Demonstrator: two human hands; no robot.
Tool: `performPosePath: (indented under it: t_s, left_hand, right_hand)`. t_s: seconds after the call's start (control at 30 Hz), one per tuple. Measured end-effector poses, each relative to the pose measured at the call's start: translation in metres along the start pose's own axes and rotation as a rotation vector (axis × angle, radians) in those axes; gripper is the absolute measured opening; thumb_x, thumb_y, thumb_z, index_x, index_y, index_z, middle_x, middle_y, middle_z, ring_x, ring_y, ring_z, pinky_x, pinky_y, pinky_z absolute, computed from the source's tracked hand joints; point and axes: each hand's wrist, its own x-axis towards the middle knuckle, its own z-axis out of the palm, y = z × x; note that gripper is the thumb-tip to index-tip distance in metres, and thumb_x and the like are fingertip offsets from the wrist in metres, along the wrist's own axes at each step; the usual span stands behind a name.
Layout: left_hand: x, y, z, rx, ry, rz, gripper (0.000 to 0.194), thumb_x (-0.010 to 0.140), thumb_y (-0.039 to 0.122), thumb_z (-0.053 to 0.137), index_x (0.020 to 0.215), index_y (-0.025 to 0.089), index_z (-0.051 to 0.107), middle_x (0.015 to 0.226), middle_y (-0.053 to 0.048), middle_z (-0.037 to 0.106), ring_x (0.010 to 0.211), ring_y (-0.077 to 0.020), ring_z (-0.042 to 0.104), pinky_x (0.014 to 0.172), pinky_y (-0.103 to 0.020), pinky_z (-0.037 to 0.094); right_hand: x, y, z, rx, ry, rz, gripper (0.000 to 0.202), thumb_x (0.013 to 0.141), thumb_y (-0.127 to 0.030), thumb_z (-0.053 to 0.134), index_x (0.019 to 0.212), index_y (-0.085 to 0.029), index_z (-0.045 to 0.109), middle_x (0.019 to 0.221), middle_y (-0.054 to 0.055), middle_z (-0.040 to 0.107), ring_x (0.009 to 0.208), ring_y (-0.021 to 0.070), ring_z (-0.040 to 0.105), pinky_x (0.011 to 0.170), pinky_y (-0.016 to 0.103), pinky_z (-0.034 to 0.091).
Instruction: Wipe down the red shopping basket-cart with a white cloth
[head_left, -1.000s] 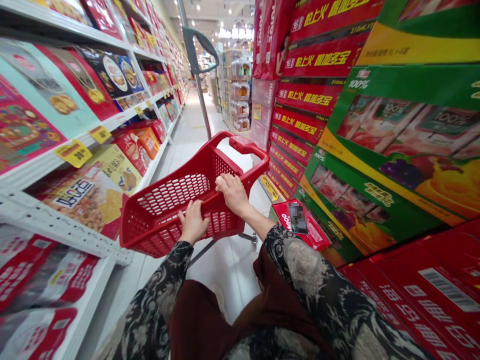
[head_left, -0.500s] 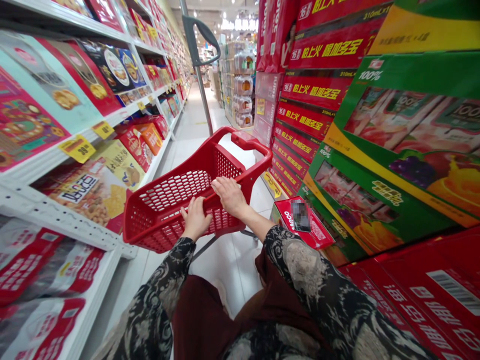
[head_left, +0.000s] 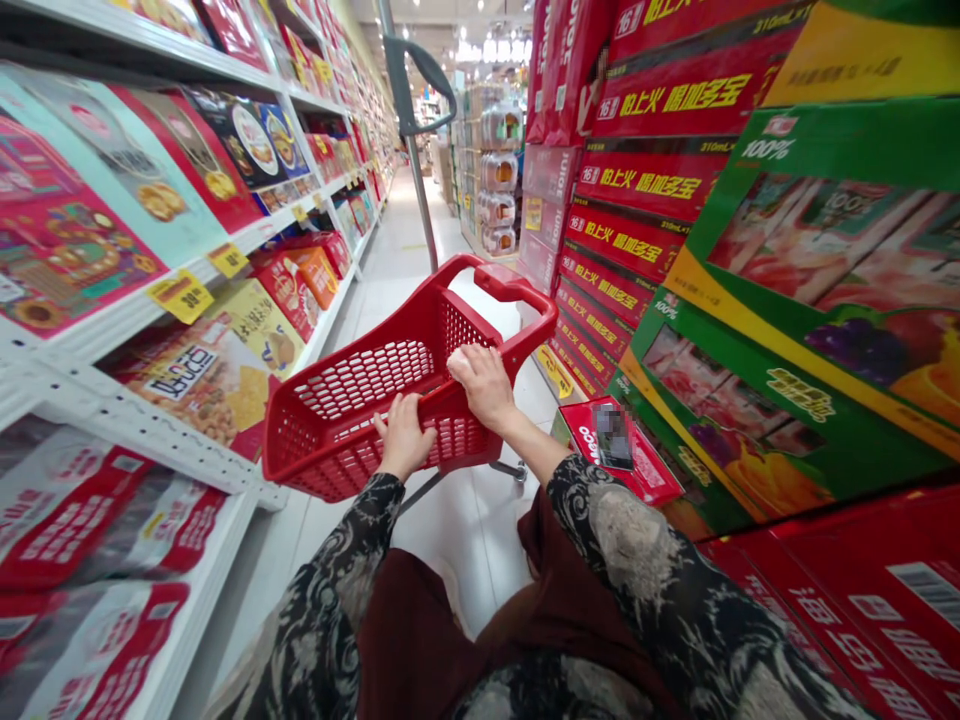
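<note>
A red plastic shopping basket cart stands in front of me, turned at an angle, with nothing visible inside it. My left hand is wrapped over the near rim of the basket, fingers over the edge. Further right, my right hand grips the same rim near the handle end, and a small pale object, too unclear to name, shows at its fingertips. The cart's red handle rises beyond my right hand, untouched. A grey pole with a dark loop grip stands behind the basket.
Shelves of boxed snacks with yellow price tags line the left. Stacked red drink cartons and green juice cartons rise on the right. A phone lies on a red box. White floor runs down the aisle.
The whole scene, with the basket and both hands, has shifted slightly right in view. Both hands stay on the rim; the right hand's fingers are drawn in a little more.
</note>
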Motion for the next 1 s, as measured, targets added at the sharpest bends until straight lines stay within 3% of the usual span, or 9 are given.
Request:
performPosePath:
  t_s: [0.1, 0.17, 0.37, 0.47, 0.6, 0.83, 1.0]
  left_hand:
    - [-0.001, 0.001, -0.001, 0.000, -0.007, -0.001, 0.058, 0.072, 0.022, 0.048, 0.129, 0.019, 0.039, 0.140, -0.012, 0.044, 0.137, -0.0265, 0.027, 0.111, -0.060, 0.012]
    - [-0.001, 0.001, -0.002, -0.001, -0.014, -0.004, 0.057, 0.073, 0.022, 0.048, 0.129, 0.018, 0.040, 0.140, -0.012, 0.044, 0.137, -0.0262, 0.027, 0.111, -0.060, 0.013]
    - [0.000, 0.001, 0.000, -0.020, -0.009, 0.000, 0.056, 0.072, 0.023, 0.048, 0.127, 0.017, 0.041, 0.139, -0.013, 0.045, 0.137, -0.0281, 0.028, 0.110, -0.062, 0.014]
    - [0.001, 0.002, 0.000, -0.024, -0.002, -0.012, 0.056, 0.072, 0.023, 0.048, 0.127, 0.017, 0.041, 0.139, -0.014, 0.044, 0.137, -0.0274, 0.028, 0.111, -0.061, 0.013]
    - [0.002, 0.002, -0.001, -0.028, 0.002, -0.024, 0.053, 0.072, 0.023, 0.049, 0.125, 0.018, 0.044, 0.138, -0.013, 0.046, 0.136, -0.0278, 0.030, 0.111, -0.060, 0.013]
    - [0.002, 0.002, -0.001, -0.043, 0.023, -0.016, 0.051, 0.071, 0.020, 0.050, 0.122, 0.019, 0.043, 0.136, -0.013, 0.048, 0.135, -0.0275, 0.030, 0.109, -0.062, 0.012]
    - [0.007, -0.003, 0.000, -0.028, 0.019, 0.008, 0.052, 0.071, 0.021, 0.050, 0.122, 0.020, 0.043, 0.136, -0.014, 0.047, 0.136, -0.0291, 0.029, 0.108, -0.064, 0.015]
  right_hand:
    - [-0.003, -0.012, 0.009, 0.011, -0.045, -0.093, 0.031, 0.091, -0.016, 0.044, 0.117, -0.022, 0.059, 0.137, 0.009, 0.049, 0.129, 0.0244, 0.037, 0.109, 0.048, 0.026]
    - [0.000, -0.006, 0.006, 0.011, -0.035, -0.105, 0.031, 0.091, -0.016, 0.043, 0.117, -0.022, 0.060, 0.136, 0.009, 0.049, 0.128, 0.0240, 0.038, 0.109, 0.045, 0.027]
    - [0.011, 0.039, -0.018, -0.030, 0.200, 0.199, 0.036, 0.092, -0.014, 0.036, 0.120, -0.021, 0.057, 0.142, 0.010, 0.042, 0.134, 0.0258, 0.030, 0.108, 0.050, 0.025]
    - [0.009, 0.038, -0.018, -0.035, 0.139, 0.154, 0.035, 0.092, -0.014, 0.036, 0.120, -0.021, 0.057, 0.138, 0.010, 0.046, 0.131, 0.0253, 0.033, 0.108, 0.050, 0.024]
    - [0.009, 0.016, -0.015, -0.043, 0.045, 0.030, 0.029, 0.094, -0.020, 0.039, 0.113, -0.022, 0.060, 0.127, 0.009, 0.055, 0.119, 0.0235, 0.043, 0.106, 0.043, 0.025]
    - [0.026, 0.016, -0.030, -0.124, -0.055, 0.102, 0.027, 0.096, -0.027, 0.037, 0.101, -0.019, 0.063, 0.096, 0.009, 0.062, 0.091, 0.0218, 0.052, 0.093, 0.040, 0.030]
    - [0.019, 0.017, -0.028, -0.144, -0.018, 0.066, 0.023, 0.095, -0.025, 0.040, 0.100, -0.021, 0.061, 0.094, 0.007, 0.061, 0.090, 0.0215, 0.051, 0.091, 0.038, 0.031]
